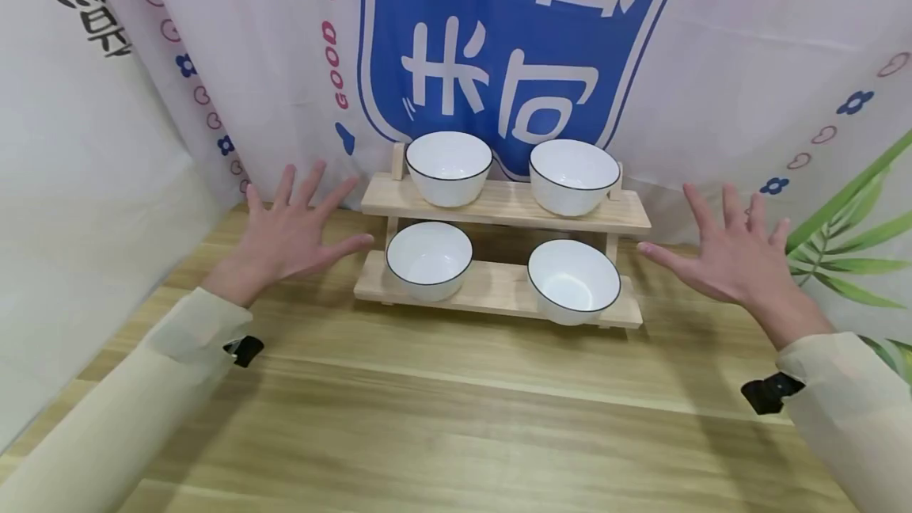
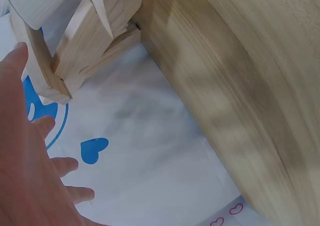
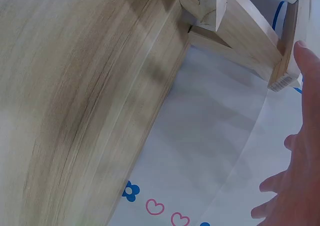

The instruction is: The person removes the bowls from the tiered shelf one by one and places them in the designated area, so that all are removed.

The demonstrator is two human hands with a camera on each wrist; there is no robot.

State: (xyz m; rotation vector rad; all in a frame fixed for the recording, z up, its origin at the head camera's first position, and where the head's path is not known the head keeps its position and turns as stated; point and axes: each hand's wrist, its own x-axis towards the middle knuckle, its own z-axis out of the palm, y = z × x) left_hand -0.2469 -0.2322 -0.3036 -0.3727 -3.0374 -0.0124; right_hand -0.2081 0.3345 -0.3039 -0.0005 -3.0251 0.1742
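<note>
My left hand (image 1: 285,236) hovers left of a two-tier wooden rack (image 1: 492,291), fingers spread and nothing held. On the other side my right hand (image 1: 734,252) is spread the same way, its thumb pointing toward the rack. Two white bowls with dark rims, the upper left bowl (image 1: 450,172) and the upper right bowl (image 1: 574,180), sit on the top shelf. Below them stand the lower left bowl (image 1: 430,264) and the lower right bowl (image 1: 573,283), which slightly overhangs the shelf's front edge. In both wrist views the rack's end shows beyond the thumb, apart from it as far as I can tell.
The rack stands at the back of a wooden table (image 1: 427,418). Behind it hangs a white curtain (image 1: 278,62) with a blue printed panel (image 1: 513,38). Green leaves (image 1: 848,252) show at the right edge. A white surface (image 1: 78,220) borders the table's left side.
</note>
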